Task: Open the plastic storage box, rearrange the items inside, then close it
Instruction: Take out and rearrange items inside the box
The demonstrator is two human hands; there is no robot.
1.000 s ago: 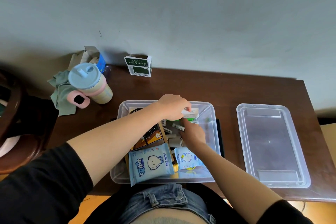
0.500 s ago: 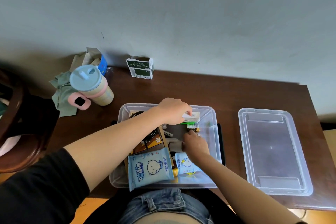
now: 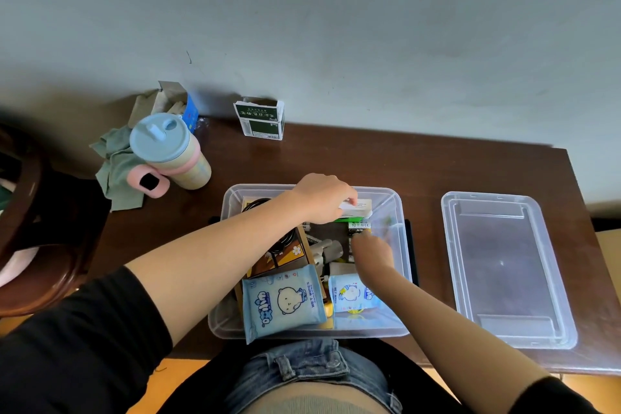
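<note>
1. The open storage box (image 3: 400, 212) sits mid-tabletop (image 3: 336, 158), its lid (image 3: 504, 265) lying to its right.
2. Left hand (image 3: 322, 197) grips a white carton (image 3: 358, 207) inside.
3. Right hand (image 3: 371, 250) reaches among the items; its grip can't be told.

Dark wood table (image 3: 353, 161). Clear storage box (image 3: 401, 265) at front centre, open. Relative to box: lid (image 3: 504, 265) right, apart; lidded cup (image 3: 169, 151) and green cloth (image 3: 116, 168) far-left; green carton (image 3: 260, 119) behind, near wall.
</note>
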